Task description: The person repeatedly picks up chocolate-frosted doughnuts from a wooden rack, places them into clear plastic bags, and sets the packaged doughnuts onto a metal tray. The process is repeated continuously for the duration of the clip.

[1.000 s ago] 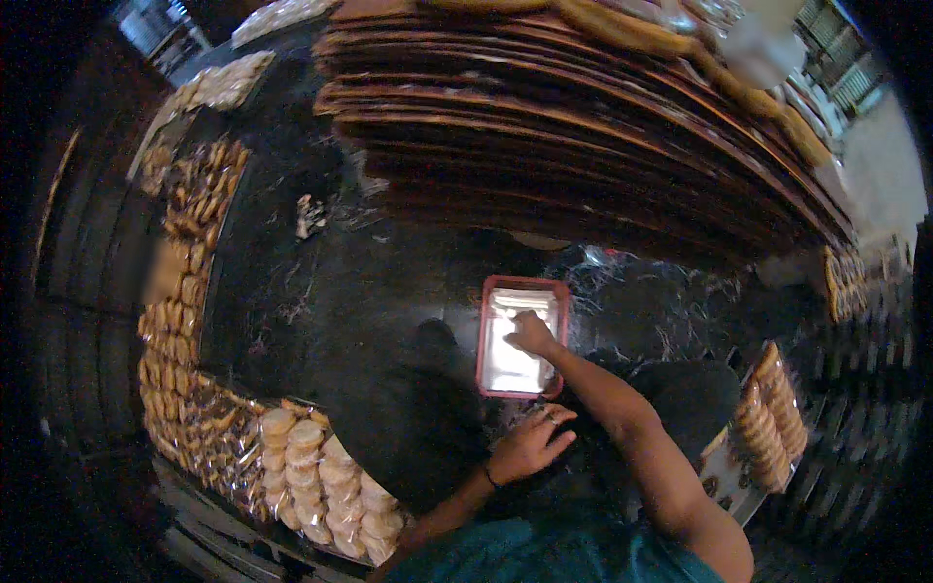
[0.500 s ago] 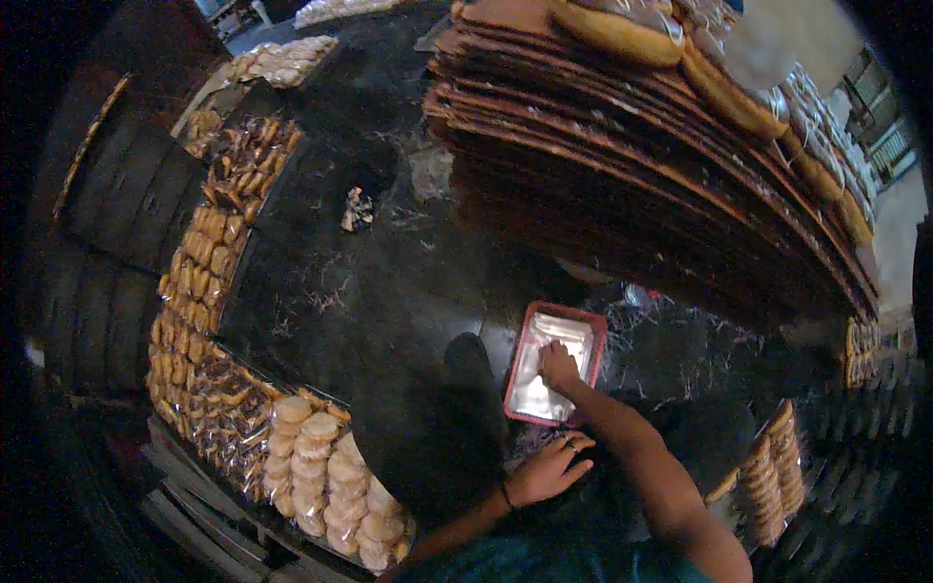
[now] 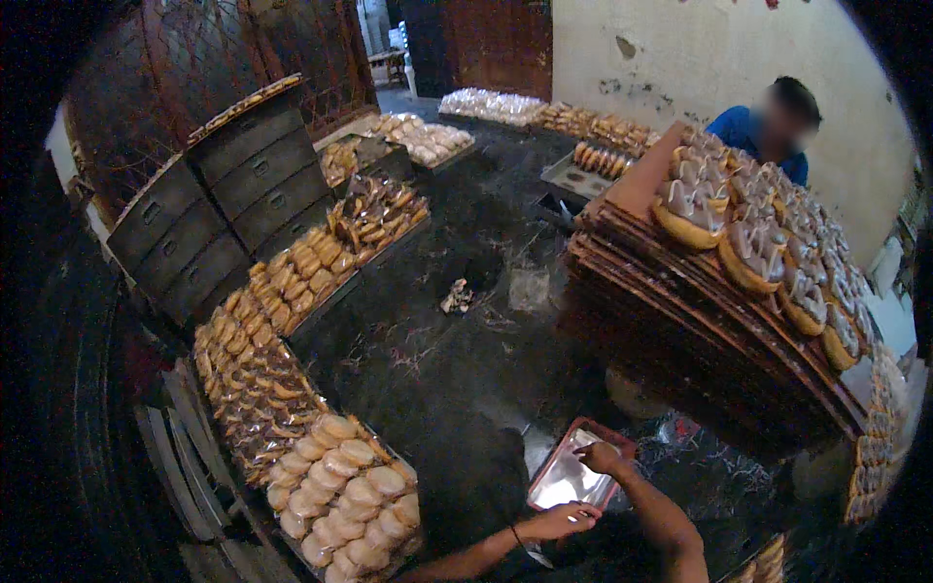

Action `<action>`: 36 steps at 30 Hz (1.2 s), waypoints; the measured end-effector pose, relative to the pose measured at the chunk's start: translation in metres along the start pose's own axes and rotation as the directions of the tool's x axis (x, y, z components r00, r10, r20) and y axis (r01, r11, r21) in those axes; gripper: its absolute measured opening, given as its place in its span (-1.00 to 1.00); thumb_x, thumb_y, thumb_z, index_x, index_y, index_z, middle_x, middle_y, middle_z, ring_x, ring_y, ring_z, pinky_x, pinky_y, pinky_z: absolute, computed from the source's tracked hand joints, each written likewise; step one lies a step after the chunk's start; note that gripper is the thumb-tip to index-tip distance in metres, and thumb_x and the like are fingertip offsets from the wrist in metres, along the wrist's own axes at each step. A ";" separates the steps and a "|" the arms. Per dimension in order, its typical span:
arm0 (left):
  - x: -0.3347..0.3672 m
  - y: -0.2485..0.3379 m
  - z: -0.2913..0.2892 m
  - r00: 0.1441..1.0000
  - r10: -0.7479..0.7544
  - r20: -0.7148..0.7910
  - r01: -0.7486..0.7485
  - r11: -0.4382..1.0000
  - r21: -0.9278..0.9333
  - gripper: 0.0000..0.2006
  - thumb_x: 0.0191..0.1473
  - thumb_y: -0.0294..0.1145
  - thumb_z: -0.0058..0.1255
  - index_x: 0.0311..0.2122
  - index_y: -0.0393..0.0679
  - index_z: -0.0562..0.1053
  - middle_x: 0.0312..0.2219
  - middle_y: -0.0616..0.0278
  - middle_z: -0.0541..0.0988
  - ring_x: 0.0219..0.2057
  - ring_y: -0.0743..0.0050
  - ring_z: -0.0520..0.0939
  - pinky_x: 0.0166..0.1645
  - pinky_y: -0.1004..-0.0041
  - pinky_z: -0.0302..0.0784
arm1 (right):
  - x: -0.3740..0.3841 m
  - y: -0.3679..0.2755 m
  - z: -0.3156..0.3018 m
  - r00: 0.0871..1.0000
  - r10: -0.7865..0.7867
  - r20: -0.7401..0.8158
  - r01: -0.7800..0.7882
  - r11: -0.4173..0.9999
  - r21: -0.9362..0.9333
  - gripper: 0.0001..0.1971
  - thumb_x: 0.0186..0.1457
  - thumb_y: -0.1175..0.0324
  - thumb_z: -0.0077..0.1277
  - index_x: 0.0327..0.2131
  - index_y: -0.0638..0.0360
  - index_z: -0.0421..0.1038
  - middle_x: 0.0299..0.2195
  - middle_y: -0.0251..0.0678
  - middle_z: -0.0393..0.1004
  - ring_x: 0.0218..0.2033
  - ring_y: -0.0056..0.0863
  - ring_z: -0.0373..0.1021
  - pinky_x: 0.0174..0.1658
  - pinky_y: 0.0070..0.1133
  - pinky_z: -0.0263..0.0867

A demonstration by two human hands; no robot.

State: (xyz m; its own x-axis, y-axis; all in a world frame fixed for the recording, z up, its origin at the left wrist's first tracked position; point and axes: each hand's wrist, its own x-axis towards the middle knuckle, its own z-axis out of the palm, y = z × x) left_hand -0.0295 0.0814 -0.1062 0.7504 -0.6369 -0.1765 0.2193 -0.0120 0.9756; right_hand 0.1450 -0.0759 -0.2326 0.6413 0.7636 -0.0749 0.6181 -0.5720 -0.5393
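A shallow red tray (image 3: 622, 449) lies low in front of me. In it is a stack of shiny, clear plastic bags (image 3: 569, 483). My right hand (image 3: 603, 457) reaches over the tray's far part, index finger stretched out onto the bags; it grips nothing that I can see. At the tray's near edge is my left hand (image 3: 556, 522), its fingers stretched out toward the rim, with a dark band at the wrist. A pale glint shows by its fingertips, too small to name.
To my right rises a tall stack of brown boards (image 3: 700, 340), topped with iced, drizzled buns (image 3: 758, 243). Rows of bagged buns (image 3: 292, 282) and round pale buns (image 3: 355, 486) line the left. Dark crates (image 3: 262, 175) stand behind. A person in blue (image 3: 734, 131) is beyond the stack.
My view has lifted, bringing the far wall and another person into sight. My left hand has come up to the tray's near edge. My right hand stays over the bags, index finger now extended.
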 end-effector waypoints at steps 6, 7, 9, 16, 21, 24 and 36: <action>0.011 0.045 -0.064 0.998 0.032 -0.049 -0.056 0.291 -0.955 -0.42 0.08 0.07 -0.23 0.09 -0.13 0.19 0.05 0.08 0.30 0.03 0.06 0.34 0.09 -0.06 0.21 | -0.076 -0.191 -0.181 0.990 0.132 0.039 -0.137 0.920 0.368 -0.65 -0.01 0.39 -0.07 -0.08 0.06 0.37 0.01 -0.08 0.28 0.00 -0.15 0.27 0.02 -0.38 0.23; 0.014 0.082 -0.069 0.967 0.236 0.095 0.084 0.057 -0.995 -0.41 0.07 0.10 -0.27 0.11 -0.09 0.18 0.08 0.01 0.25 0.07 -0.04 0.28 0.11 -0.11 0.16 | -0.103 -0.204 -0.188 0.994 -0.086 0.072 0.080 0.994 0.073 -0.60 -0.03 0.35 -0.09 -0.03 0.08 0.33 0.13 -0.09 0.01 0.11 -0.09 0.05 0.10 -0.20 0.01; 0.018 0.130 -0.067 0.966 0.255 0.046 -0.005 0.199 -0.980 -0.41 0.07 0.01 -0.18 0.16 0.01 0.10 0.11 -0.05 0.16 0.10 -0.09 0.24 0.11 -0.11 0.15 | -0.143 -0.248 -0.219 0.935 -0.244 0.257 0.297 0.935 -0.195 -0.54 0.03 0.24 -0.11 0.02 0.18 0.25 0.21 -0.01 -0.16 0.25 -0.13 -0.24 0.20 -0.02 -0.32; 0.027 0.189 -0.024 0.958 0.239 0.160 -0.100 0.798 -0.595 -0.24 -0.07 -0.33 0.09 0.21 0.08 -0.03 0.18 -0.01 0.01 0.15 -0.07 0.16 0.12 -0.03 0.19 | -0.192 -0.246 -0.211 0.957 -0.217 -0.194 0.216 0.976 -0.026 -0.47 0.03 0.26 0.00 0.08 0.08 0.12 0.14 0.05 -0.01 0.11 -0.05 0.10 0.11 -0.37 0.13; 0.027 0.184 0.013 0.814 0.489 0.313 -0.169 0.716 -0.677 -0.07 -0.21 0.07 0.16 0.24 0.24 -0.09 0.24 0.05 -0.17 0.22 -0.06 -0.03 0.19 0.02 0.02 | -0.180 -0.283 -0.210 0.841 -0.049 -0.538 0.043 0.999 -0.024 -0.46 -0.14 0.22 0.20 -0.05 0.12 0.30 0.15 0.07 -0.03 0.16 0.03 -0.01 0.17 -0.25 -0.03; 0.015 0.168 0.011 0.779 0.607 0.159 -0.350 0.630 -0.693 -0.04 -0.26 0.20 0.14 0.22 0.46 -0.15 0.25 0.06 -0.27 0.25 0.00 -0.14 0.20 -0.04 -0.06 | -0.167 -0.269 -0.206 0.733 0.083 -0.675 0.179 0.934 0.309 -0.38 -0.25 0.21 0.29 -0.04 0.10 0.32 0.20 0.08 -0.17 0.21 0.05 -0.15 0.17 -0.25 -0.05; 0.009 0.132 -0.060 0.704 0.080 -0.706 -0.669 0.408 -0.621 -0.68 0.04 -0.20 -0.16 -0.10 -0.04 0.39 -0.06 0.21 0.41 -0.02 0.17 0.39 0.07 0.00 0.25 | -0.222 -0.235 -0.343 0.751 0.173 -0.637 -0.031 0.973 0.228 -0.67 -0.02 0.28 0.05 -0.16 0.21 0.40 -0.19 -0.17 0.44 -0.13 -0.26 0.37 -0.04 -0.45 0.26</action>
State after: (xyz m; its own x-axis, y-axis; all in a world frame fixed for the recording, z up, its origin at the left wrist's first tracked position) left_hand 0.0438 0.1203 0.0134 0.9857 0.0952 -0.1387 -0.0256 0.8999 0.4353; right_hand 0.0135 -0.2140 0.1986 0.8784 0.2838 0.3845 0.4779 -0.5119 -0.7139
